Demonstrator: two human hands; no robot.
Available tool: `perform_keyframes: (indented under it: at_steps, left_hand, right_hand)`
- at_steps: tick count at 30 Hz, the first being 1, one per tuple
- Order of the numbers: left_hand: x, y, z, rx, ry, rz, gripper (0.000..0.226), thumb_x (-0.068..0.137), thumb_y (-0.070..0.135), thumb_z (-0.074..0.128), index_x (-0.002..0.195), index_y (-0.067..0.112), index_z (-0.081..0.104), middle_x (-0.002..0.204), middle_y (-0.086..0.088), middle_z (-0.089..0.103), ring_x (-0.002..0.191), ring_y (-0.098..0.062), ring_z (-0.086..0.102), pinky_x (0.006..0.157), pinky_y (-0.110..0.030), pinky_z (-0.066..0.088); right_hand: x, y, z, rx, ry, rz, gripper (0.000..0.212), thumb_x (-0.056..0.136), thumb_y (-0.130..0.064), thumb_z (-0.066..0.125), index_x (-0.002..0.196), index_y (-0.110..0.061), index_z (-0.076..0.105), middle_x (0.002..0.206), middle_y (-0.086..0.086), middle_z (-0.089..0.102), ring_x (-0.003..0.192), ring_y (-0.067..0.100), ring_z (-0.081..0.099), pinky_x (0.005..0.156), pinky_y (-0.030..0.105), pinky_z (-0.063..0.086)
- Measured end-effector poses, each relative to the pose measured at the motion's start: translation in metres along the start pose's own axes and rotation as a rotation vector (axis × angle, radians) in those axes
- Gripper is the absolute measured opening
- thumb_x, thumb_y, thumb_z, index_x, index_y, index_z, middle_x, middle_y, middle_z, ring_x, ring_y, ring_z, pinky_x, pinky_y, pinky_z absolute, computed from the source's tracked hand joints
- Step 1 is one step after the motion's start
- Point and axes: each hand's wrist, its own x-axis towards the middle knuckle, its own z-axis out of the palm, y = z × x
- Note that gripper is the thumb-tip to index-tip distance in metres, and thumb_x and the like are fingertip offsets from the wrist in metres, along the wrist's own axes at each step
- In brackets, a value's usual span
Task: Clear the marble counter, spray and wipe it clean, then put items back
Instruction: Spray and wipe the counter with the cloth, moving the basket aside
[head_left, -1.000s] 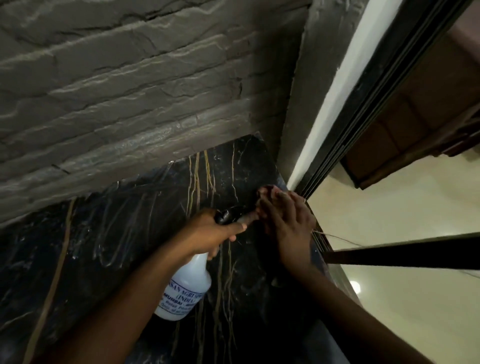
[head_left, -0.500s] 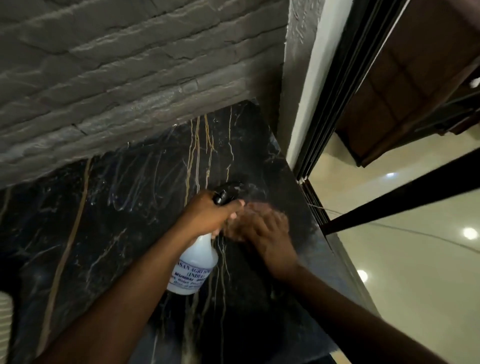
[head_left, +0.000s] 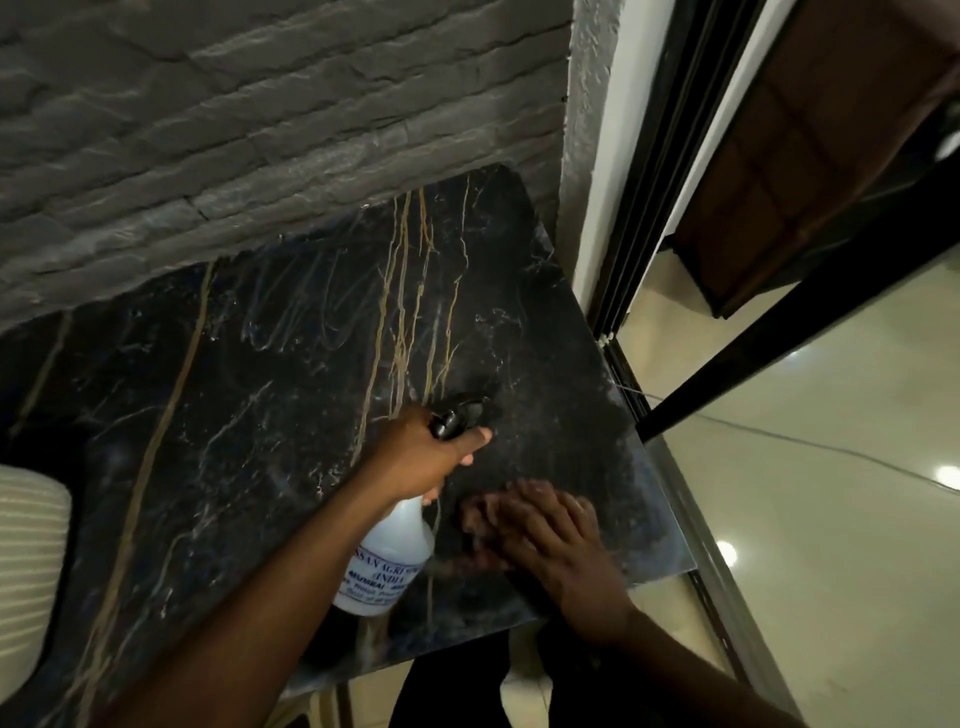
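We are mid spray-and-wipe: our left hand (head_left: 415, 457) grips the white plastic spray bottle (head_left: 390, 561) over the black gold-veined marble counter (head_left: 234, 415); our right hand (head_left: 545, 535), fingers flat, rubs its near edge. Next, probably another squirt.

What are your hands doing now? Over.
Left hand grips spray bottle. Right hand flat on marble counter, blurred. Nothing in the way.

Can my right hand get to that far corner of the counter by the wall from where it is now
Probably yes. The right hand lies flat on the marble counter, and nothing stands between it and the far corner. The spray bottle sits left of that path.
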Motion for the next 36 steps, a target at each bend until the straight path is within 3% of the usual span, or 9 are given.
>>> perform_keyframes:
  at_steps: [5, 8, 11, 15, 18, 21, 27, 31, 36]
  left_hand:
    - [0.010, 0.002, 0.009, 0.077, -0.062, 0.032, 0.035, 0.083, 0.043, 0.069, 0.095, 0.010, 0.069, 0.087, -0.012, 0.075, 0.048, -0.022, 0.052, 0.051, -0.029, 0.044]
    - [0.015, 0.003, 0.023, 0.207, -0.044, 0.134, 0.036, 0.083, 0.043, 0.069, 0.093, 0.009, 0.072, 0.083, -0.013, 0.074, 0.057, -0.022, 0.061, 0.056, -0.032, 0.052]
    - [0.018, 0.010, 0.034, 0.359, -0.014, 0.270, 0.035, 0.080, 0.049, 0.068, 0.087, 0.014, 0.071, 0.073, -0.004, 0.070, 0.070, -0.020, 0.066, 0.068, -0.035, 0.055]
    - [0.027, 0.016, 0.026, 0.488, -0.183, 0.284, 0.040, 0.080, 0.055, 0.065, 0.095, 0.019, 0.071, 0.064, -0.002, 0.066, 0.055, -0.017, 0.062, 0.057, -0.033, 0.052]
    - [0.031, 0.012, 0.013, 0.500, -0.064, 0.294, 0.037, 0.081, 0.052, 0.066, 0.100, 0.021, 0.070, 0.078, -0.002, 0.072, 0.069, -0.015, 0.066, 0.068, -0.036, 0.057]
    - [0.030, 0.012, 0.006, 0.650, -0.177, 0.263, 0.041, 0.079, 0.060, 0.063, 0.091, 0.022, 0.071, 0.067, 0.001, 0.068, 0.058, -0.010, 0.063, 0.057, -0.027, 0.048]
    - [0.036, 0.021, -0.008, 0.738, -0.126, 0.262, 0.032, 0.081, 0.051, 0.067, 0.083, 0.019, 0.070, 0.061, 0.000, 0.064, 0.058, -0.013, 0.062, 0.057, -0.031, 0.051]
    - [0.042, 0.021, -0.037, 0.913, -0.175, 0.121, 0.034, 0.080, 0.056, 0.066, 0.075, 0.024, 0.056, 0.064, 0.003, 0.057, 0.059, -0.011, 0.059, 0.058, -0.026, 0.046]
    - [0.036, 0.016, -0.051, 0.479, -0.120, 0.125, 0.033, 0.082, 0.049, 0.068, 0.093, 0.017, 0.070, 0.068, -0.003, 0.071, 0.041, -0.012, 0.056, 0.045, -0.023, 0.044]
  right_hand:
    - [-0.043, 0.041, -0.015, -0.012, 0.050, 0.261, 0.051, 0.089, -0.039, 0.050, 0.138, -0.036, 0.038, 0.149, -0.001, 0.032, 0.140, 0.031, 0.025, 0.099, 0.062, 0.029]
    - [-0.038, 0.017, -0.005, 0.004, 0.136, 0.371, 0.048, 0.088, -0.036, 0.047, 0.136, -0.034, 0.039, 0.147, -0.001, 0.031, 0.143, 0.026, 0.015, 0.109, 0.056, 0.016]
    - [-0.042, 0.001, 0.001, 0.027, 0.165, 0.307, 0.050, 0.086, -0.035, 0.049, 0.136, -0.031, 0.039, 0.147, 0.000, 0.031, 0.139, 0.030, 0.023, 0.104, 0.055, 0.023]
    - [-0.049, 0.016, -0.010, 0.009, 0.155, 0.174, 0.045, 0.088, -0.033, 0.049, 0.132, -0.029, 0.041, 0.145, 0.002, 0.033, 0.134, 0.031, 0.030, 0.101, 0.055, 0.029]
    - [-0.034, 0.031, -0.010, -0.006, 0.174, 0.411, 0.053, 0.087, -0.037, 0.051, 0.138, -0.033, 0.038, 0.150, 0.002, 0.030, 0.140, 0.032, 0.021, 0.105, 0.063, 0.023]
    - [0.029, 0.012, 0.002, 0.044, 0.202, 0.636, 0.045, 0.088, -0.037, 0.045, 0.133, -0.034, 0.044, 0.146, 0.004, 0.038, 0.138, 0.036, 0.024, 0.105, 0.064, 0.025]
    - [0.009, -0.010, 0.019, 0.026, -0.016, -0.038, 0.044, 0.091, -0.031, 0.053, 0.135, -0.032, 0.043, 0.149, -0.002, 0.033, 0.140, 0.028, 0.025, 0.102, 0.053, 0.034]
    - [0.006, 0.053, -0.015, 0.030, 0.132, 0.334, 0.059, 0.087, -0.030, 0.059, 0.140, -0.035, 0.035, 0.151, 0.002, 0.030, 0.141, 0.030, 0.023, 0.102, 0.064, 0.029]
    - [0.105, 0.045, -0.007, -0.004, 0.124, 0.582, 0.049, 0.088, -0.040, 0.041, 0.136, -0.030, 0.043, 0.150, 0.011, 0.029, 0.138, 0.037, 0.014, 0.106, 0.065, 0.018]
